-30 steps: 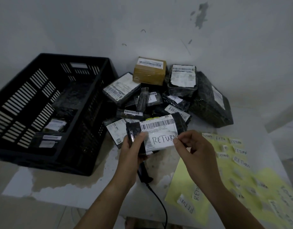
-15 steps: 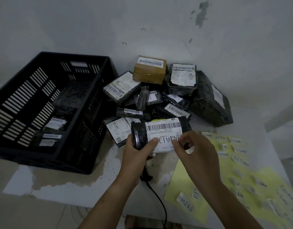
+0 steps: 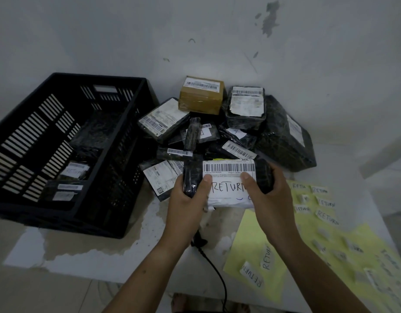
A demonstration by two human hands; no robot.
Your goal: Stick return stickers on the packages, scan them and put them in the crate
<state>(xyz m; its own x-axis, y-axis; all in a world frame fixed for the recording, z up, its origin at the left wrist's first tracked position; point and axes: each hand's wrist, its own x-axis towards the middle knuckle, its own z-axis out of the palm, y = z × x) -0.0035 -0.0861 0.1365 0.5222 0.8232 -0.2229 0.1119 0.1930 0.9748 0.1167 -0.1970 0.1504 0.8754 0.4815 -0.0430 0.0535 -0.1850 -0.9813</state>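
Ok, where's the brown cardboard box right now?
In the head view, the brown cardboard box sits at the back of the pile by the wall, right of the black crate, beside a black-wrapped package.

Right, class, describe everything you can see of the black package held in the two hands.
The black package is a soft-looking oblong bundle in glossy, crinkled black plastic wrap. A white barcode label covers its top face, with a white sticker handwritten RETURN just below. It is held level above the table, before the parcel pile: the left hand grips one end, the right hand the other, both thumbs on the white face.
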